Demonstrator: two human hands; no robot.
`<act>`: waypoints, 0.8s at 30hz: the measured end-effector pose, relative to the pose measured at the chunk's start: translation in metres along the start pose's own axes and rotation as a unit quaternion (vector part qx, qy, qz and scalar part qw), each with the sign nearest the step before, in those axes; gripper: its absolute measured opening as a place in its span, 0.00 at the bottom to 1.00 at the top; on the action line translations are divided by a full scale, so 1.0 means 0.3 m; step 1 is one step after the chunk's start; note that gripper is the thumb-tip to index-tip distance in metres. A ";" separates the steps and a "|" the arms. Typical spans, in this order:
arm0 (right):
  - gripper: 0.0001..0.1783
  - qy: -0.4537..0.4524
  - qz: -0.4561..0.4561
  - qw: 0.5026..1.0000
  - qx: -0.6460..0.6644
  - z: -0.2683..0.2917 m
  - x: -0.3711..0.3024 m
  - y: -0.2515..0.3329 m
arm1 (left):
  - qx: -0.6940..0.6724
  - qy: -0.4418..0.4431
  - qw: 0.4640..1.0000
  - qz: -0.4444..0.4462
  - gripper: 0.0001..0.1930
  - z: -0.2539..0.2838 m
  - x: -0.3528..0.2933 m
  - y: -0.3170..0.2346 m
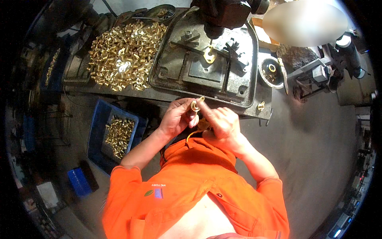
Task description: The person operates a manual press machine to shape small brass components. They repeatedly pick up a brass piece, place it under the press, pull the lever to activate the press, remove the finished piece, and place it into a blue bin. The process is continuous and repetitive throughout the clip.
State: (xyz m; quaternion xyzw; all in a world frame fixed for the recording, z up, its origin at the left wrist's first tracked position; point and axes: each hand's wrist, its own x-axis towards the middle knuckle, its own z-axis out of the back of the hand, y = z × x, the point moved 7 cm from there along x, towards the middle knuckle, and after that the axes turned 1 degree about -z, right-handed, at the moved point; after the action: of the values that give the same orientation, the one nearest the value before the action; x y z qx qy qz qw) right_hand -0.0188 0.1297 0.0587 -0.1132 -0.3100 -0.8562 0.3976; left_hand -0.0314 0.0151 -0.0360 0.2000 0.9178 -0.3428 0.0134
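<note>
Between both hands (199, 117) — brass fitting (195, 105)

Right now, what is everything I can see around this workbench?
brass fittings heap: many, gold, bench top left
machine table: one, dark grey metal, centre top
brass piece on machine: one, gold, under the drill head
blue crate: one, holding brass parts, floor at left
round dish: one, grey, right of machine
brass piece on table edge: one, gold
brass fitting: one, gold, pinched by both hands
left hand: on the fitting
right hand: on the fitting
</note>
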 end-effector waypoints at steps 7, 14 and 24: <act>0.48 0.032 -0.003 0.999 0.010 -0.070 -0.009 0.015 | -0.026 -0.042 0.999 0.014 0.11 0.010 -0.002 -0.008; 0.43 0.014 -0.018 1.000 0.004 -0.003 -0.020 -0.051 | -0.012 -0.039 0.999 -0.006 0.12 -0.018 0.002 -0.032; 0.40 -0.046 0.069 0.996 0.039 0.012 -0.003 0.009 | -0.047 -0.028 0.998 0.012 0.11 -0.010 0.014 -0.012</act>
State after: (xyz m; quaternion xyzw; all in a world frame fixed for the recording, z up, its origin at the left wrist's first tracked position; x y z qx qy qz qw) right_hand -0.0165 0.1311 0.0623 -0.1581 -0.3529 -0.8076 0.4452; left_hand -0.0362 0.0159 -0.0323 0.2006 0.9296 -0.3046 0.0523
